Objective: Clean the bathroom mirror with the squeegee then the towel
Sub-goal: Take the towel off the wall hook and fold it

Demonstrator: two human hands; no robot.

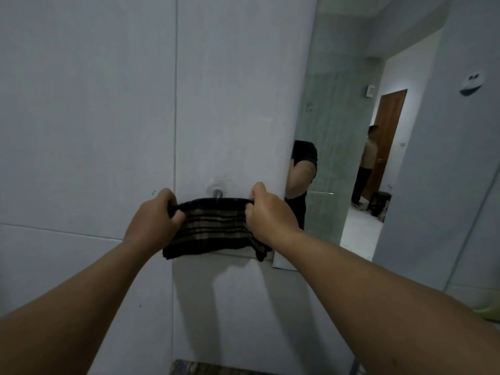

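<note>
Left hand (151, 220) and right hand (266, 212) pinch towel (213, 228) top edge at hook (217, 192). Risk: towel snags hook, or slips free.

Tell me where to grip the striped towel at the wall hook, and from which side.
Grip the striped towel along its top edge at both ends, from the front. It hangs flat against the wall just below the hook, with that edge bunched. The left hand and right hand already pinch it there.
</note>
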